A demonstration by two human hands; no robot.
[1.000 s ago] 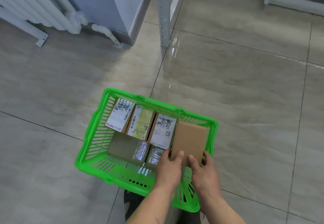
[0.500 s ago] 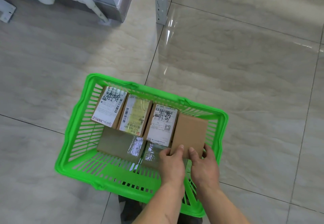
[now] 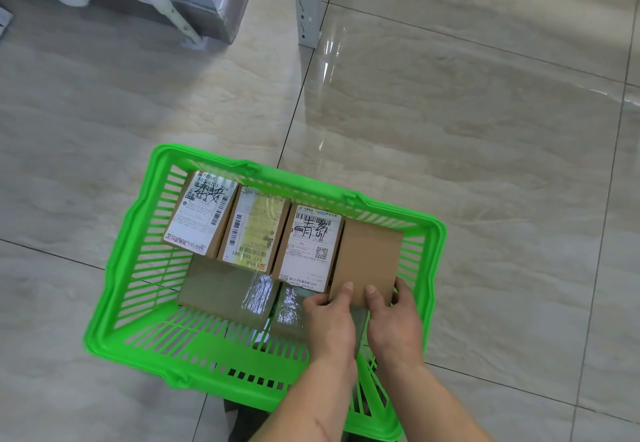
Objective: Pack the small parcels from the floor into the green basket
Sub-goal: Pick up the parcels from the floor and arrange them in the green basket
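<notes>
We have both hands on one plain brown parcel (image 3: 369, 258), at the right end of the back row inside the green basket (image 3: 114, 306). It stands beside the labelled parcel (image 3: 310, 247) with handwriting on it, apparently touching it, and near the basket's right wall.

The left hand (image 3: 329, 324) has its thumb on the parcel's near top edge, the other fingers tucked at its near left corner. The right hand (image 3: 393, 320) pinches the near right corner, thumb on top, fingers curled round the side. Both hands grip the parcel; neither is slack.

Handling, as we judge it: small cardboard box, stiff faces, likely light, since two thumbs and fingertips suffice. The bare card should give dry, fair friction. The two low parcels in the front row, one wide (image 3: 225, 291) and one narrower (image 3: 289, 310), are wrapped in glossy tape that catches the light; we would expect those to be slicker under the fingers.

Best hold looks to be across opposite short edges or corners, as now, where the box is stiffest; pressing mid-face could dent it. Two more labelled parcels (image 3: 201, 213) (image 3: 254, 227) fill the back row to the left.

No parcels show on the visible floor (image 3: 485, 164); this one seems close to seated, perhaps wanting a last nudge flush with the row.
</notes>
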